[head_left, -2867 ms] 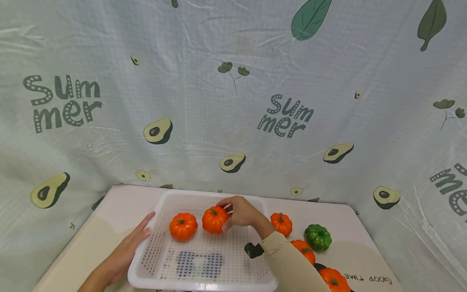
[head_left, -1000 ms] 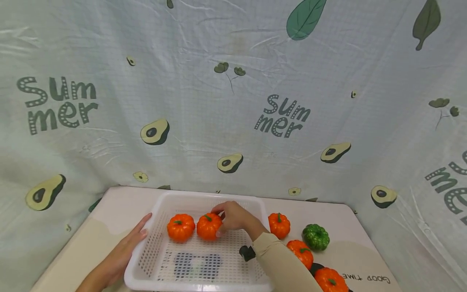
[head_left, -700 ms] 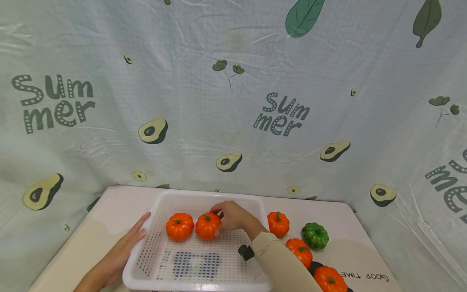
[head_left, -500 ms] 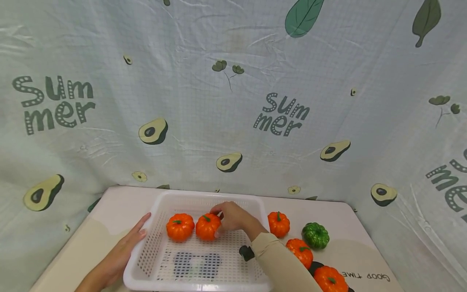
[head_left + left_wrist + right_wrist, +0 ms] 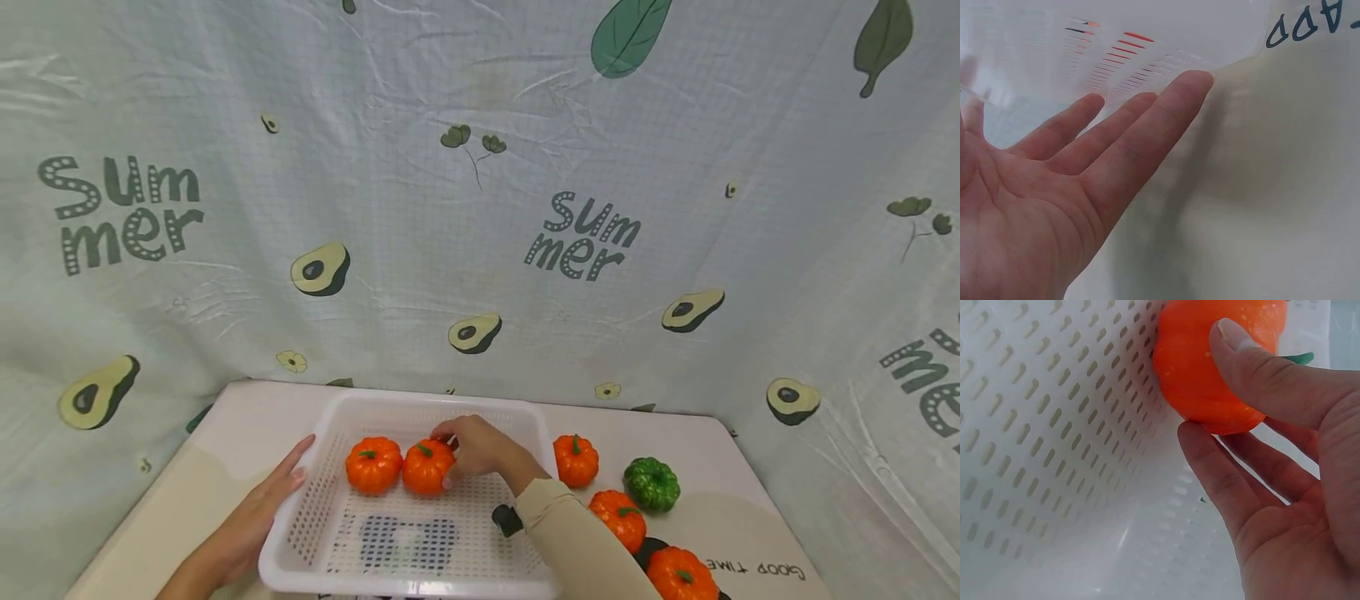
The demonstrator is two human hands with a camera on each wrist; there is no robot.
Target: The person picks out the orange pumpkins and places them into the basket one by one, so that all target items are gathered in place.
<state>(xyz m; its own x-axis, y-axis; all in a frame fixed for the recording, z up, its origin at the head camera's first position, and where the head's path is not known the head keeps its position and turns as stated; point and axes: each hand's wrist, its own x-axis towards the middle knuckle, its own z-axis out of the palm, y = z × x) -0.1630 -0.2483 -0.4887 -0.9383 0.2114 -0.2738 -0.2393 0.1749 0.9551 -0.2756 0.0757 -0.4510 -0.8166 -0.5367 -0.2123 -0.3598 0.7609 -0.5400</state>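
Note:
My right hand reaches into the white perforated plastic basket and grips a small orange pumpkin with a green stem. In the right wrist view the thumb lies on one side of that pumpkin and the fingers on the other, low over the basket floor. A second orange pumpkin sits just to its left in the basket. My left hand rests against the basket's left outer side. The left wrist view shows its fingers nearly straight, touching the basket wall.
Right of the basket stand an orange pumpkin, a green one, and further orange pumpkins nearer the front, partly behind the sleeve. A printed cloth hangs behind the table.
My right hand has lowered the orange pumpkin and shifted it left, close beside the other one in the basket. Over the last half second the hands have hardly moved.

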